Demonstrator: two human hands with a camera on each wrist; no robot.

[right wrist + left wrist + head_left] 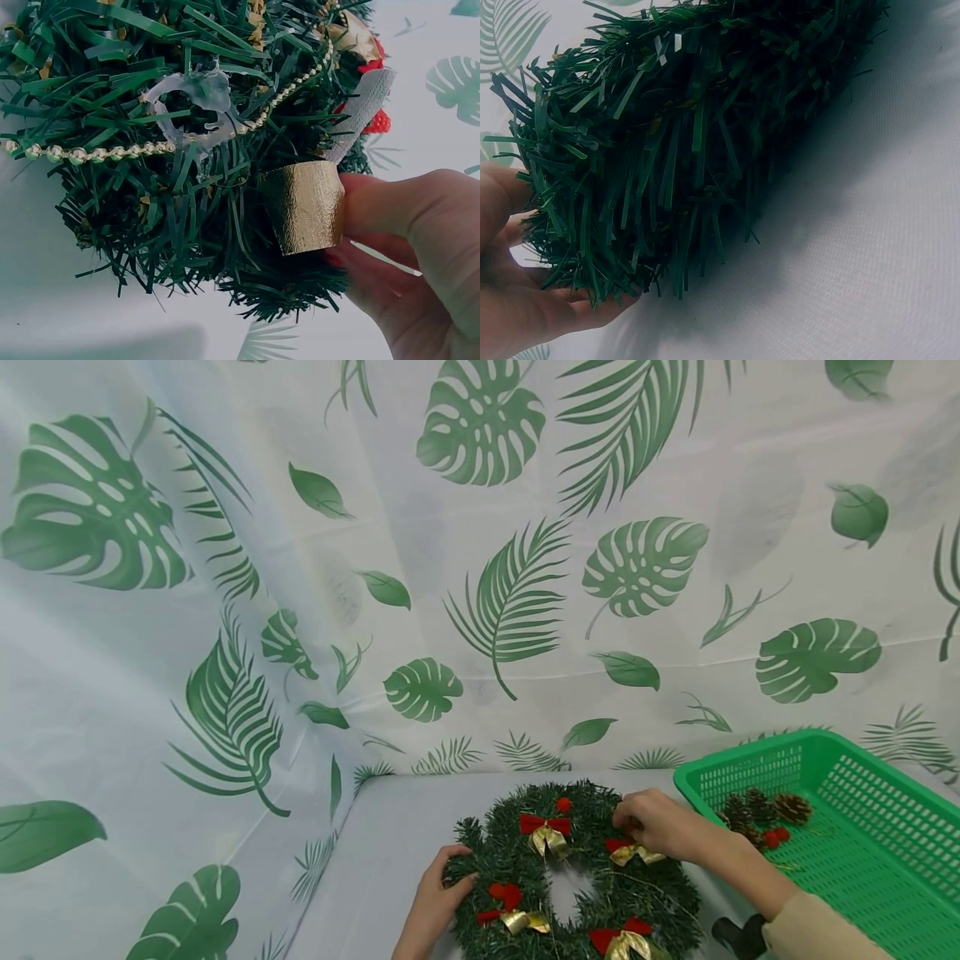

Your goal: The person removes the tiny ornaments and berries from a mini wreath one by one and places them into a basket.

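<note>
A green tinsel wreath (517, 802) with red and gold bows lies on the white-covered table. My left hand (435, 893) grips its left edge; in the left wrist view the fingers (592, 311) curl under the tinsel. At the wreath's upper right, my right hand (667, 822) pinches a red and gold bow (633, 853). Seen from the right wrist, the thumb and fingers meet behind the bow's gold ribbon loop (304, 206). A gold bead string (97, 154) and a clear, glue-like patch (199, 97) show on the tinsel beside it.
A green plastic basket (885, 868) stands to the right, holding pine cones (792, 808) and red berries (776, 837). Below my right forearm is a black object (738, 935), partly hidden. White leaf-print cloth (525, 710) hangs behind and to the left.
</note>
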